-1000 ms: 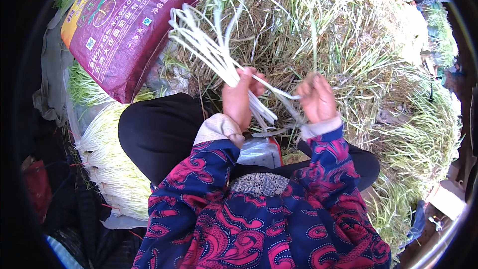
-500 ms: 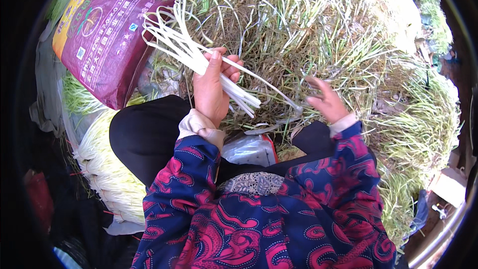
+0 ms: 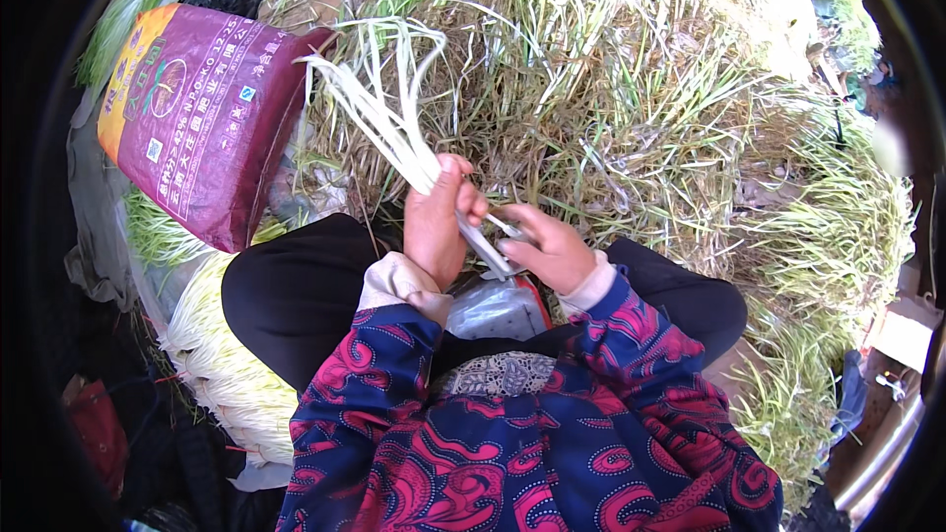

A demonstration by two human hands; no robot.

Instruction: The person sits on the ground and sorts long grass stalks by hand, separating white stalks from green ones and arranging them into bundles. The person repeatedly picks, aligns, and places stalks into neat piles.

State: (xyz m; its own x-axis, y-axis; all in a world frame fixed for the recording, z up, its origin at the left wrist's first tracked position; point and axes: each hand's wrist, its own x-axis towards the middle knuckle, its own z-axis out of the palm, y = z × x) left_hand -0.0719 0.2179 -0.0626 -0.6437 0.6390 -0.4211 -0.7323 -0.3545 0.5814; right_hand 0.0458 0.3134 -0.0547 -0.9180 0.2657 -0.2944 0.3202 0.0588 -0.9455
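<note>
My left hand [image 3: 434,227] is closed round a small bunch of pale blanched chives [image 3: 384,128], held above my lap. Their flat, limp leaves fan out up and to the left, and the white lower ends come out below the fist. Beside it, my right hand [image 3: 552,248] pinches at these lower ends between thumb and fingers. Exactly how many stalks it grips is partly hidden. Under both hands, between my legs, lies a clear plastic packet [image 3: 498,308] with a red edge.
A broad heap of loose green and dried brown leaves [image 3: 611,118] spreads ahead and to the right. At the left stands a full purple and yellow sack [image 3: 212,123]. Tied bundles of pale chives [image 3: 222,355] lie by my left knee. A dark red thing [image 3: 97,429] sits farther left.
My right hand has come in from the right to the stalk ends and closed on them. My left hand has moved down and slightly right with the bunch. The whole view has shifted a little.
</note>
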